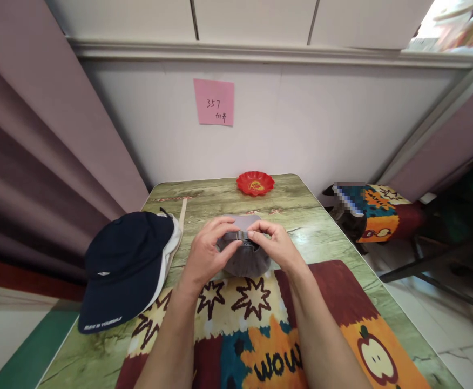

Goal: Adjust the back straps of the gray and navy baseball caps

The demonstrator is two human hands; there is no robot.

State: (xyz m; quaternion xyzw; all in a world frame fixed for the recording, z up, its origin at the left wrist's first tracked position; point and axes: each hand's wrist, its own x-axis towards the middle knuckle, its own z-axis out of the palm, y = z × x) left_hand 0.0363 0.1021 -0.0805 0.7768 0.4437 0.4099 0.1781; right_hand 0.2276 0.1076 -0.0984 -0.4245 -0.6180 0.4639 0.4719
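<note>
Caps: three counted. One navy cap (125,267) lies at the table's left edge, stacked on one white cap (173,237) whose rim shows along its right side. One grey cap (242,248) sits at mid-table.
Table (325,216): one, green wood-grain top, far edge against the wall.
Mat (342,292): one, patterned cloth with stars, an apple and lettering, covering the near part of the table.
Left hand (206,256): fingers curled, thumb and forefinger pinching the left end of the grey cap's rear strap (236,236); palm rests on the cap's left side.
Right hand (275,246): fingers bent, fingertips pinching the right end of the same strap; heel of hand against the cap's right side.
Grey cap position: on the far edge of the mat, between both hands.
Dish (255,183): one, red, scalloped, at the table's far edge.
Note (214,102): one, pink, on the wall above.
Chair (376,213): one, beyond the right edge, with patterned cover.
</note>
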